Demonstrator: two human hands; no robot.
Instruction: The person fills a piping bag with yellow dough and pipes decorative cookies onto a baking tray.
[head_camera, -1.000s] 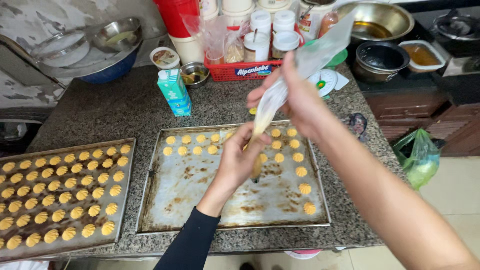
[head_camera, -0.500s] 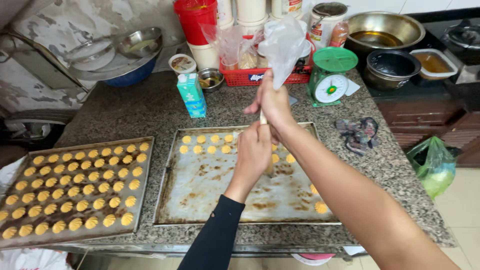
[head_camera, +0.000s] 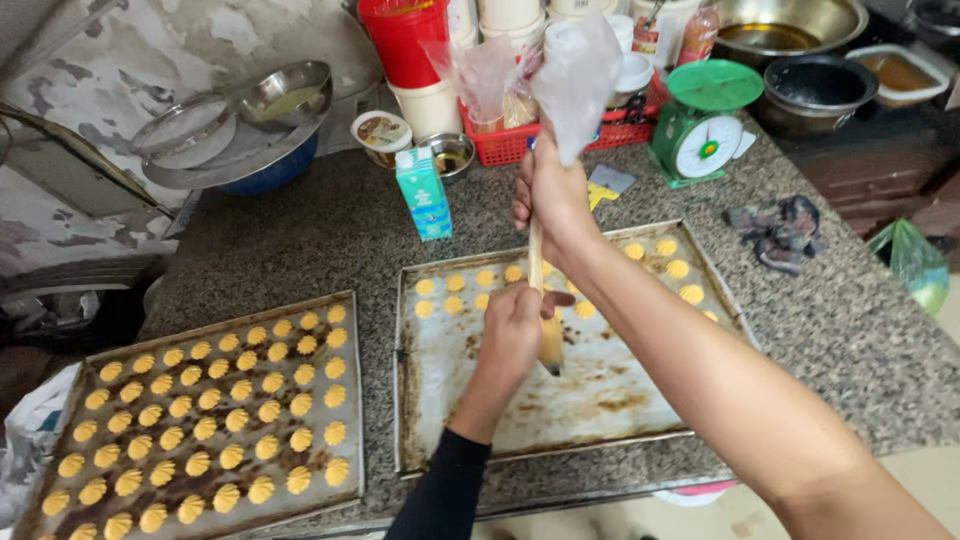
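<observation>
My right hand (head_camera: 553, 195) is shut around the twisted upper part of a clear piping bag (head_camera: 578, 75), which stands nearly upright. My left hand (head_camera: 510, 335), on a black-sleeved arm, grips the bag's lower end, which is filled with yellow dough (head_camera: 551, 345). The nozzle points down at the worn metal baking tray (head_camera: 600, 395). Small piped yellow dough shapes (head_camera: 455, 284) lie along the tray's far edge and far right corner (head_camera: 680, 268). The near half of the tray is bare, stained metal.
A second tray (head_camera: 354, 400) at the left is filled with several rows of piped shapes. On the speckled counter behind stand a turquoise carton (head_camera: 424, 192), a green kitchen scale (head_camera: 705, 120), a red basket (head_camera: 505, 147) and metal bowls (head_camera: 285, 95). A dark cloth (head_camera: 780, 232) lies at the right.
The piping bag has swung from tilted to nearly upright. Both hands have shifted with it toward the middle-left of the tray, a row nearer to me.
</observation>
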